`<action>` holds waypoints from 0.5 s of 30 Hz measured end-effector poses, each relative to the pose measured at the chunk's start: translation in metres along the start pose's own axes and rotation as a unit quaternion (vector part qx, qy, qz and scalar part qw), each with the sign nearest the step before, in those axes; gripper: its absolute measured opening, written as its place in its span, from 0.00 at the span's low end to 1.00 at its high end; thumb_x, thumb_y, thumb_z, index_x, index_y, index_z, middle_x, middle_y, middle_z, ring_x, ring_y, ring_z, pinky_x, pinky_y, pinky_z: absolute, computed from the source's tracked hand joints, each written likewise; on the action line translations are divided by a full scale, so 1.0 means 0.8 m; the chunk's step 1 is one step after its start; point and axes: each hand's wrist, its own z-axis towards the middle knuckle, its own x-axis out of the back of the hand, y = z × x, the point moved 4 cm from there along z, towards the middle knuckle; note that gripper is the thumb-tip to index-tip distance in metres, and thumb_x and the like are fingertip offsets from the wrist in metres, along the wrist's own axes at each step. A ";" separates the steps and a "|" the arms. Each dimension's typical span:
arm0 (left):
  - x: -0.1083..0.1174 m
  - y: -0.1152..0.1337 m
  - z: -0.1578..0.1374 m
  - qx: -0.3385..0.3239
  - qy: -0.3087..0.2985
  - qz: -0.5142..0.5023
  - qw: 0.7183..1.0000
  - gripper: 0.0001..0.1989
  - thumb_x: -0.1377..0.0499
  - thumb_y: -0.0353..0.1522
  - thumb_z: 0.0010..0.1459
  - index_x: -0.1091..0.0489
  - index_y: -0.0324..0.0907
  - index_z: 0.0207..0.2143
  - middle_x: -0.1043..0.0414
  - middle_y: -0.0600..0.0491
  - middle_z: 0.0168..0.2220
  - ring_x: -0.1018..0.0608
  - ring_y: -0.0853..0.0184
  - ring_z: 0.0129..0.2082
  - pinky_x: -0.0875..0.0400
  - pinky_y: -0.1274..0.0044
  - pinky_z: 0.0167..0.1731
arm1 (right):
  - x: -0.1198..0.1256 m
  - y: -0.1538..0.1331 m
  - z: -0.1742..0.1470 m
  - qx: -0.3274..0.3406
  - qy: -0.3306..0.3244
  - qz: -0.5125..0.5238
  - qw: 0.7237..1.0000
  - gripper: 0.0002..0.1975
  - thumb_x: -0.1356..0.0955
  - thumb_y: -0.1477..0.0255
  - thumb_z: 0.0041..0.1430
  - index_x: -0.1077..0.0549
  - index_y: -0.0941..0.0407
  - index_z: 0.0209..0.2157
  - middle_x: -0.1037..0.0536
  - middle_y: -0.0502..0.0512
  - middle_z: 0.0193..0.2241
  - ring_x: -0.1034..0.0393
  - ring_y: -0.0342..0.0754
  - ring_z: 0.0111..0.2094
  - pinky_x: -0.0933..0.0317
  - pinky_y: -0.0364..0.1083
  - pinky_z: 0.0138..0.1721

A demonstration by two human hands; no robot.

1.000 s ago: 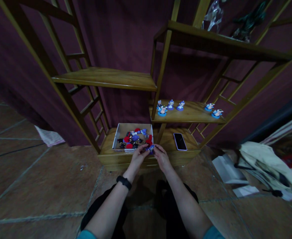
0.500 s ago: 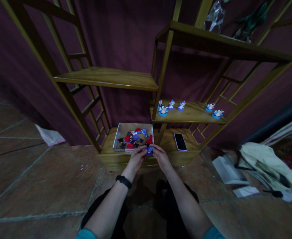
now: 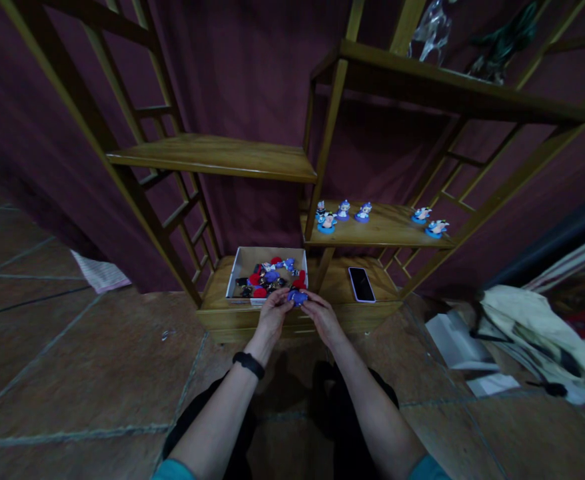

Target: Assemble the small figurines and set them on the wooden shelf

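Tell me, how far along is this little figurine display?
Five figurines already stand on the wooden shelf: three at its left end and two at its right end. In hand is a small purple piece, held between the left hand and right hand. Left over is a cardboard box full of red, purple and dark pieces.

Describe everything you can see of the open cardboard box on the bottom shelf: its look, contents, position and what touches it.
The cardboard box is shallow, rectangular and open-topped, with pale walls and a brown inside. It sits flat on the lowest wooden shelf, left of a smartphone lying there. Small red, blue and dark toy pieces fill its front half; the back half shows bare floor. The left hand and right hand hold a small blue piece just in front of its near right corner; contact with the box cannot be told.
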 end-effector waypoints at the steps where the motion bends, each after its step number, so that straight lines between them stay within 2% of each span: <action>1: 0.001 0.000 0.001 -0.004 0.001 0.004 1.000 0.19 0.35 0.25 0.37 0.29 0.40 0.36 0.28 0.54 0.31 0.27 0.71 0.32 0.34 0.76 0.37 | 0.000 -0.001 -0.001 -0.001 0.000 -0.003 1.000 0.17 0.29 0.71 0.41 0.23 0.53 0.37 0.22 0.53 0.40 0.32 0.49 0.45 0.41 0.49 0.49; 10: 0.002 0.000 0.003 -0.020 -0.004 0.012 1.000 0.18 0.35 0.24 0.37 0.28 0.40 0.35 0.27 0.54 0.31 0.27 0.71 0.33 0.35 0.76 0.39 | 0.001 -0.001 -0.002 -0.006 -0.007 -0.022 1.000 0.18 0.30 0.71 0.41 0.24 0.51 0.39 0.23 0.51 0.40 0.31 0.48 0.43 0.40 0.48 0.46; 15: -0.001 0.003 0.001 0.005 0.003 0.015 1.000 0.17 0.35 0.27 0.38 0.27 0.39 0.36 0.25 0.52 0.32 0.26 0.69 0.33 0.35 0.75 0.39 | 0.006 0.002 0.001 -0.007 0.019 -0.056 0.998 0.18 0.30 0.67 0.42 0.24 0.51 0.39 0.22 0.52 0.38 0.31 0.48 0.39 0.39 0.46 0.39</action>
